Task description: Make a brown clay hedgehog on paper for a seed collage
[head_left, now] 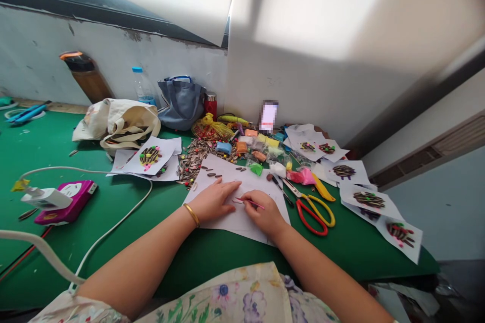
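Note:
A white sheet of paper lies on the green table in front of me. My left hand rests flat on its left part, fingers spread, a gold bangle at the wrist. A thin pink stick-like tool, perhaps a pen, is pinched in my right hand. Its tip meets the paper beside my left thumb, where a small faint mark shows. A few sunflower seeds lie on the sheet's upper left part. Just right of the sheet are a black pen and scissors with red and yellow handles.
Behind the paper spread a pile of sunflower seeds and bagged coloured clay lumps. Seed-decorated sheets lie left and right. A cloth bag, a blue bag and a propped phone stand behind. A white cable curves across the left.

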The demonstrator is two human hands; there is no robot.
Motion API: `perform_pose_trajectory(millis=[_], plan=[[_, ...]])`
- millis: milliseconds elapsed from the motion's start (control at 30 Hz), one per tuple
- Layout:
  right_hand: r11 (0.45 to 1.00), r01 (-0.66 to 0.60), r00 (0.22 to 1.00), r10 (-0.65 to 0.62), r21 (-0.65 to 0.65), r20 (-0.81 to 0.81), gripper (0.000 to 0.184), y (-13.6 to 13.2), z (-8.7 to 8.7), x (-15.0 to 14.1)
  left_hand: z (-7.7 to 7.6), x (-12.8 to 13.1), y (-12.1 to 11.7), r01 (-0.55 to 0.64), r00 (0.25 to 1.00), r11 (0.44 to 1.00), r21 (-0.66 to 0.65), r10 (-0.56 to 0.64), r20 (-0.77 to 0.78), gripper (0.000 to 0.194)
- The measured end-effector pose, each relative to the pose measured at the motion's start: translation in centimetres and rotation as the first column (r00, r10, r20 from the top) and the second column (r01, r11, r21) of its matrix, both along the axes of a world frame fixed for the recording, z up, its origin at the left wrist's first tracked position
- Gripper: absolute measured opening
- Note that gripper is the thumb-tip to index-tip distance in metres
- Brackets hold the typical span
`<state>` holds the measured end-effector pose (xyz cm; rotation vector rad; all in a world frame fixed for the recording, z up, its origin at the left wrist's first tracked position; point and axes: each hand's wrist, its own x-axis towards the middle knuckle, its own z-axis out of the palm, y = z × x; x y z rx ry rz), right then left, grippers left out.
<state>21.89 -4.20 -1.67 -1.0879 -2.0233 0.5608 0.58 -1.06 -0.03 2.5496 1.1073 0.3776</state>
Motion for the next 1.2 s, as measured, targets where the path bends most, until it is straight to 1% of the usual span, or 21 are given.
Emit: perform_pose_trajectory(millis=[100,200,333,500,667,833,900,1000,1100,1167,1200], plan=[[0.995,0.082,0.994,-0.086,-0.054,-0.067,0.017,0.5,0.1,0.6,-0.2,-0.2,0.2,-0.051,0.999,0.998,0.036,0.051,0.008,0.071],[0.984,0.159,0.985,-0.164,-0.081,-0.059,0.019,0.9,0.1,1.4,-0.2,-0.3,0.4,-0.063,0.998,0.995,0.081,0.061,0.021,0.067],[0.982,0.175,0.984,-0.172,-0.068,0.048,0.024,1.1,0.1,2.1,0.1,-0.3,0.5,-0.058,0.998,0.993,0.106,0.057,0.013,0.063],[0.984,0.177,0.958,-0.169,-0.014,0.230,0.026,0.3,0.7,2.2,0.3,-0.6,0.6,-0.117,0.993,0.984,0.137,0.119,-0.010,0.057],[0.980,0.199,0.916,-0.195,0.024,0.351,0.024,-1.0,1.7,2.1,0.2,-0.8,0.7,-0.144,0.988,0.977,0.160,0.150,-0.028,0.047],[0.980,0.200,0.877,-0.175,-0.008,0.447,0.021,-1.4,3.2,1.9,0.4,-0.5,0.7,-0.161,0.986,0.967,0.196,0.167,-0.014,0.036],[0.982,0.189,0.887,-0.165,-0.013,0.430,0.021,-1.0,3.8,1.9,0.5,-0.3,0.7,-0.172,0.984,0.962,0.210,0.177,-0.006,0.032],[0.987,0.157,0.937,-0.137,-0.038,0.322,0.020,0.2,4.2,1.8,0.5,-0.2,0.6,-0.186,0.982,0.958,0.220,0.189,0.007,0.022],[0.982,0.107,0.983,-0.081,-0.156,0.164,0.016,1.8,3.4,1.3,0.4,-0.2,0.5,-0.189,0.982,0.961,0.200,0.190,0.012,0.019],[0.971,0.033,0.998,-0.019,-0.236,0.063,0.016,2.7,2.4,0.7,0.4,-0.2,0.5,-0.178,0.983,0.967,0.181,0.182,-0.005,0.020],[0.967,0.014,1.000,-0.009,-0.254,0.020,0.016,3.0,1.9,0.4,0.3,-0.2,0.5,-0.170,0.984,0.970,0.173,0.175,-0.016,0.020]])
